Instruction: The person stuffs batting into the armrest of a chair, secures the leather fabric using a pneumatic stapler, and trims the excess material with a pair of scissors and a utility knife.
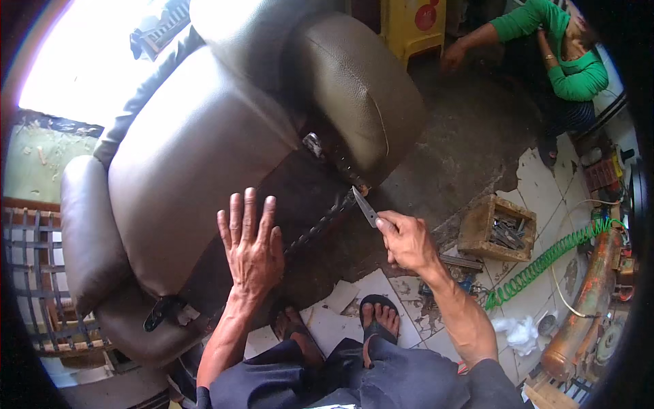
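A large brown leather-look armchair (197, 150) lies tipped in front of me, its dark underside cloth (286, 184) showing. My left hand (253, 255) is open, fingers stretched, over the lower edge of that cloth; whether it touches cannot be told. In my closed right hand (409, 242) is a pointed steel blade (364, 206), its handle hidden in my fingers. The blade's tip points up and left, near a dark strip (320, 228) with light marks along the cloth's edge. A small pale metal-looking part (313, 144) sits where the padded sections meet.
To the right stand a wooden box (496, 230) of metal tools, a coiled green hose (538, 269) and a rusty cylinder (579, 313). A person in a green sleeve (524, 24) sits at the upper right near a yellow stool (412, 31). A webbed frame (41, 273) stands left.
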Demonstrator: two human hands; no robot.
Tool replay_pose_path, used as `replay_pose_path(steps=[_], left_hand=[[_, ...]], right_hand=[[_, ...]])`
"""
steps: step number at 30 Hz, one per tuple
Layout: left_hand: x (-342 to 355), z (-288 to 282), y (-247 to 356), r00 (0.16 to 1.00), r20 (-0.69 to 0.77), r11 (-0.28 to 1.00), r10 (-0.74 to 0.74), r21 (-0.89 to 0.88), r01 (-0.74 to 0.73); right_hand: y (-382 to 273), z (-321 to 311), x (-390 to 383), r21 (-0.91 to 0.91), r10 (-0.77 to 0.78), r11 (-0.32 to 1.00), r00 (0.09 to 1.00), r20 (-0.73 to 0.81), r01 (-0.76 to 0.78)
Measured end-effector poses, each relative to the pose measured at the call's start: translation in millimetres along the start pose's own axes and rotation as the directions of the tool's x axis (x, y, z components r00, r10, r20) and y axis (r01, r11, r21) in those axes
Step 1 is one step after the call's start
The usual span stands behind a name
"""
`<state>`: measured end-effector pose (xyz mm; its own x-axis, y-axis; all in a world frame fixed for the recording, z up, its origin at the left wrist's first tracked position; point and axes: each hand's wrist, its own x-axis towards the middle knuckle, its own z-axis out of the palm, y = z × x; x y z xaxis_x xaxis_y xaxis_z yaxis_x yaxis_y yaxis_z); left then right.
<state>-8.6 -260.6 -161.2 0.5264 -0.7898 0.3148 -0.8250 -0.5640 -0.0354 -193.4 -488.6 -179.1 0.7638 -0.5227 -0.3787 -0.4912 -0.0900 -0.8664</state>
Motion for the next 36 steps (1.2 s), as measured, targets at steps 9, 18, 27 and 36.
replay_pose_path(steps=[9, 18, 27, 36], left_hand=[[-16.8, 49.3, -28.6, 0.998, 0.042, 0.999, -0.052, 0.006, 0.052], [-22.7, 57.9, -23.2, 0.991, 0.134, 0.999, -0.005, -0.049, 0.012], [-15.7, 52.5, -20.6, 0.998, 0.07, 0.999, 0.003, -0.042, 0.0], [-14.3, 45.2, -31.2, 0.998, 0.054, 0.999, 0.038, -0.016, -0.038]], right_hand=[[-57.0, -23.1, 16.1, -0.209, 0.299, 0.94, 0.947, 0.119, -0.271], [-79.2, -39.1, 41.1, -0.327, 0.518, 0.839, 0.822, 0.237, -0.434], [23.6, 2.0, 12.9, -0.49, -0.454, 0.801, 0.883, -0.121, 0.344], [-9.0, -16.3, 36.1, 0.342, 0.262, 0.809, 0.814, 0.519, -0.478]])
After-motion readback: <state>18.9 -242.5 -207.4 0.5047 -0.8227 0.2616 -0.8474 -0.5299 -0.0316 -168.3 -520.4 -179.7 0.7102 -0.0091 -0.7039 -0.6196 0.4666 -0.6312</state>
